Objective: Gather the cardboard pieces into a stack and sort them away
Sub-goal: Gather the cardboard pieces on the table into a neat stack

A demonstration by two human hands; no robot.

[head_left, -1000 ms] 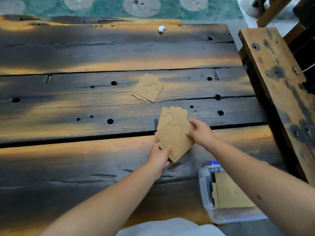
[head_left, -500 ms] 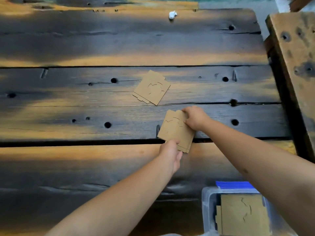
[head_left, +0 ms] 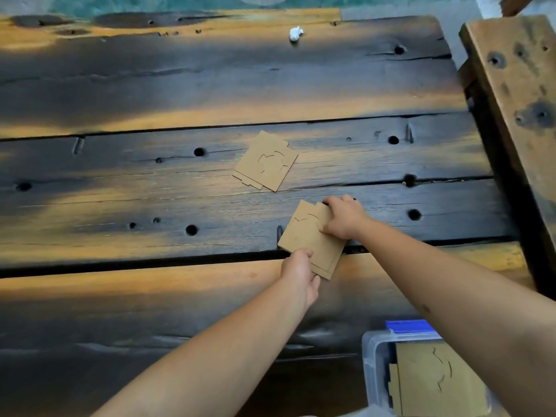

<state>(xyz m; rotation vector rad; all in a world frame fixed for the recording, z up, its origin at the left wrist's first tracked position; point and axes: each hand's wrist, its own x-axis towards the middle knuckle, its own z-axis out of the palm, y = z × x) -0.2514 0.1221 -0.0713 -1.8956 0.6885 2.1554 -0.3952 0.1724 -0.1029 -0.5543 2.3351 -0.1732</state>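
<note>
A small stack of brown die-cut cardboard pieces (head_left: 310, 236) lies on the dark wooden table (head_left: 180, 85). My left hand (head_left: 299, 270) grips the stack's near edge. My right hand (head_left: 343, 218) presses on its far right corner. Another cardboard pile (head_left: 266, 162) lies loose a little farther away, untouched. More cardboard pieces (head_left: 433, 377) lie inside a clear plastic bin (head_left: 373, 365) at the lower right, partly hidden by my right forearm.
A small white crumpled scrap (head_left: 296, 34) lies near the table's far edge. A worn wooden bench (head_left: 520, 94) runs along the right side. A blue lid edge (head_left: 409, 326) shows behind the bin. The table planks have gaps and holes.
The fanned pieces have been squared into a tighter stack. Both hands moved with it slightly away from me, and my right hand shifted onto its far corner.
</note>
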